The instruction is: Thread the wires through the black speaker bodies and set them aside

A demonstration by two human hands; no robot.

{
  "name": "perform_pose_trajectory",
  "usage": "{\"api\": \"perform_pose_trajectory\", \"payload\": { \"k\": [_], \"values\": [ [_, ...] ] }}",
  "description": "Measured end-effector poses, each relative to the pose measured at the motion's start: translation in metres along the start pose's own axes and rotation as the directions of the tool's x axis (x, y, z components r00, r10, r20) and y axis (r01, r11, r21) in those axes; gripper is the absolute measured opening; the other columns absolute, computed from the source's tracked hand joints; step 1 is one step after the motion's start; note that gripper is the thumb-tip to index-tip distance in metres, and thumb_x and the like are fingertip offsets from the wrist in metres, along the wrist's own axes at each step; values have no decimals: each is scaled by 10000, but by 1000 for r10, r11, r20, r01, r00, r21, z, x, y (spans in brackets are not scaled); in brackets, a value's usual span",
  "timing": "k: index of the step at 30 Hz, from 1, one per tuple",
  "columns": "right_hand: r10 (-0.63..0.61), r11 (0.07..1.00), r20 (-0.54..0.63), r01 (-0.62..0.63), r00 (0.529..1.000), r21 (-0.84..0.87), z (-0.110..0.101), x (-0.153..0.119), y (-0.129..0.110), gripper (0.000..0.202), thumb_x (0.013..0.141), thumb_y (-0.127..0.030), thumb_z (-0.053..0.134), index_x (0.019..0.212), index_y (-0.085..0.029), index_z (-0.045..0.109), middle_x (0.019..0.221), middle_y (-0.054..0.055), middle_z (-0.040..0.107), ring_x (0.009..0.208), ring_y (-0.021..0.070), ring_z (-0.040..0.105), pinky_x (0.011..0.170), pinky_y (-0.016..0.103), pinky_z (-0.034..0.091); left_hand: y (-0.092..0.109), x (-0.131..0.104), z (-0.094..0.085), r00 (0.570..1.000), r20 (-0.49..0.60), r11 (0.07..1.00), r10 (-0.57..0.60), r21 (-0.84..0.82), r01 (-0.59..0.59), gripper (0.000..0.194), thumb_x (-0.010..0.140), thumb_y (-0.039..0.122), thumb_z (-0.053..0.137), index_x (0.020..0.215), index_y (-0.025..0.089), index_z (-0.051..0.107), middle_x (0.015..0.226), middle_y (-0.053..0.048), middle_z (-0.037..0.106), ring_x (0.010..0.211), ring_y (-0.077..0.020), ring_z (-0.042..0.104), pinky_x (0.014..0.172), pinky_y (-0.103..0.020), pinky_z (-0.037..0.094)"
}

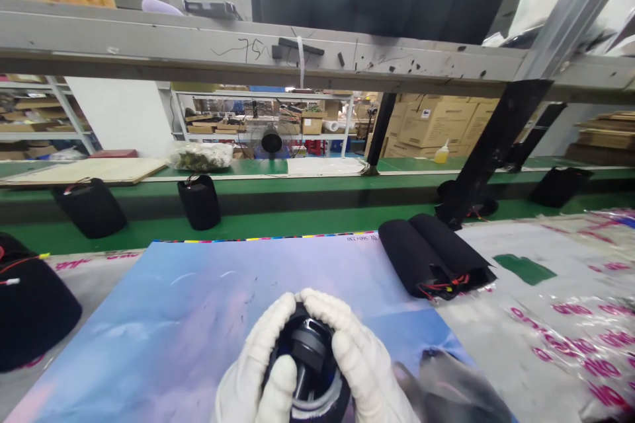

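Both my hands are in white gloves and close around a black cylindrical housing (303,350) at the bottom middle of the view. Its open end faces me and shows a round dark part with a shiny rim inside, and a pale ring along the near edge. My left hand (262,367) wraps the left side, its thumb at the opening. My right hand (364,360) wraps the right side, fingers meeting the left ones at the top. What lies under the gloves is hidden. A smeared dark object (459,386) lies just right of my right hand.
A blue-pink printed sheet (198,304) covers the worktable. Black wrapped cylinders with red wires (436,254) lie at its back right. More black cylinders (198,201) stand on the green conveyor (297,208). A black-wrapped post (491,152) rises at right; a shelf beam (173,39) crosses overhead.
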State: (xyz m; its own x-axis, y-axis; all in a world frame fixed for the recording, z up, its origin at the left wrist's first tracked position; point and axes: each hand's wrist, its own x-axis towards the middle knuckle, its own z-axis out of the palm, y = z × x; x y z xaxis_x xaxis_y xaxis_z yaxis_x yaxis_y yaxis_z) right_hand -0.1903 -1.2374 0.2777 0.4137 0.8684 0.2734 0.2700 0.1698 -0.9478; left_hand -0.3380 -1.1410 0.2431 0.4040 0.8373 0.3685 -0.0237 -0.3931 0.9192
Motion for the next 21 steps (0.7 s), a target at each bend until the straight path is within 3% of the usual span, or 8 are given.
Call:
{"api": "perform_pose_trajectory", "payload": {
  "k": [2, 4, 5, 8, 11, 14, 17, 21],
  "values": [
    [5, 1000, 24, -6, 1000, 16, 0, 3, -1, 429, 974, -504, 436, 1343, -327, 565, 1431, -4, 554, 1361, 225, 468, 1190, 376, 332, -23, 5, -2, 987, 162, 982, -13, -185, 44, 476, 889, 556, 540, 1257, 274, 649, 1337, -27, 629, 1235, -260, 588, 1011, -354, 522],
    [40, 999, 59, -42, 997, 25, -1, 8, -1, 464, 966, -526, 436, 1348, -295, 563, 1412, 29, 572, 1345, 251, 485, 1174, 414, 359, -37, 8, -2, 995, 32, 958, -90, -270, 95, 487, 942, 573, 410, 1249, 284, 653, 1316, -31, 645, 1194, -251, 623, 962, -386, 560],
    [42, 999, 62, -43, 997, 12, -2, 11, -1, 469, 964, -533, 436, 1340, -287, 571, 1408, 40, 575, 1341, 258, 488, 1170, 426, 363, -39, 8, 0, 995, 24, 960, -93, -262, 96, 487, 938, 569, 425, 1271, 283, 637, 1356, -27, 615, 1249, -252, 580, 1050, -409, 487],
    [0, 999, 41, 2, 999, -43, -2, 14, -2, 435, 965, -530, 436, 1288, -301, 618, 1408, 34, 572, 1341, 258, 483, 1177, 435, 351, -27, 8, 5, 995, 18, 977, -95, -188, 97, 444, 938, 517, 477, 1305, 301, 603, 1412, -7, 569, 1333, -246, 496, 1164, -429, 338],
    [-12, 998, 61, 16, 998, -53, -3, 14, -3, 431, 980, -499, 424, 1349, -323, 559, 1423, 20, 560, 1354, 254, 469, 1184, 454, 338, -7, 10, 9, 994, 38, 974, -98, -202, 104, 504, 993, 527, 283, 1370, 301, 532, 1373, -37, 607, 1278, -240, 557, 1066, -436, 486],
    [-59, 992, 92, 69, 994, -108, -5, 13, -2, 377, 983, -446, 452, 1328, -357, 575, 1408, -2, 573, 1347, 256, 480, 1172, 442, 364, 7, 13, 6, 996, 35, 983, -86, -157, 90, 502, 968, 557, 373, 1299, 249, 591, 1311, -88, 649, 1221, -258, 603, 1014, -473, 519],
    [-183, 968, 112, 198, 977, -152, -10, 15, 8, 351, 992, -380, 453, 1320, -368, 579, 1390, -4, 587, 1321, 256, 511, 1150, 423, 402, 16, 19, -5, 996, 13, 992, -89, -92, 90, 423, 924, 520, 529, 1195, 218, 648, 1283, -103, 658, 1157, -241, 635, 1009, -478, 506],
    [-392, 910, 133, 405, 910, -91, -16, 21, 24, 543, 942, -455, 538, 1458, -414, 374, 1460, -19, 520, 1333, 274, 496, 1155, 441, 385, 29, 28, -17, 993, -51, 994, -107, -34, 106, 443, 969, 526, 386, 1196, 260, 658, 1088, -42, 730, 856, -202, 722, 816, -369, 608]
  ]
}}
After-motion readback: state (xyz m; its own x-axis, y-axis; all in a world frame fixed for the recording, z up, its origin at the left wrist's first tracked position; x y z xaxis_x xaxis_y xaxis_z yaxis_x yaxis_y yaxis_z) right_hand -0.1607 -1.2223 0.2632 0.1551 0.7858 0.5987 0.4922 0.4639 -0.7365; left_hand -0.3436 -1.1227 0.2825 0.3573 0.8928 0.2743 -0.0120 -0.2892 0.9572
